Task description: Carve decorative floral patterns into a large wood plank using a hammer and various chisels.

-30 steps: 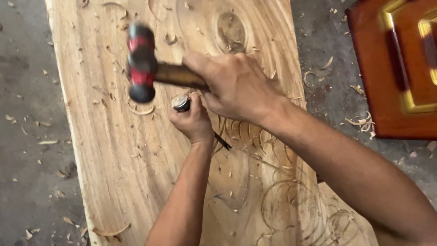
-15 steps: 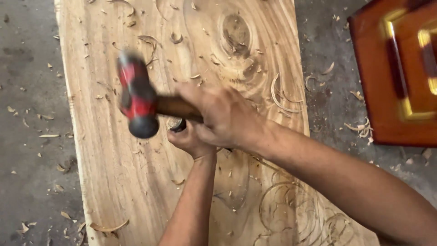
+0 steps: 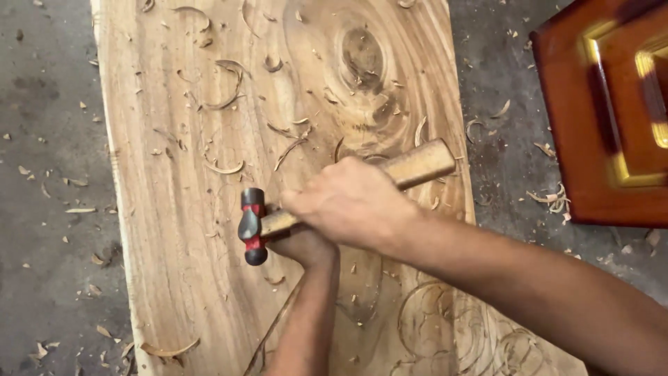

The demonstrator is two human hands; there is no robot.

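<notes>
The hammer (image 3: 252, 226) has swung down since the earlier frame, its head now low over the wood slab (image 3: 174, 230), just left of the left hand (image 3: 300, 245). The right hand (image 3: 348, 203) is clenched on the wooden handle; the left hand is closed beneath it, though what it grips is hidden. A glancing blow could catch those left knuckles or gouge the slab's carved circles.

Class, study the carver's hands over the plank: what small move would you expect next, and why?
Probably lifting the hammer for another tap: its head sits low, just above the left hand, which is mostly hidden under the right hand, and shavings already litter the carved plank.
</notes>
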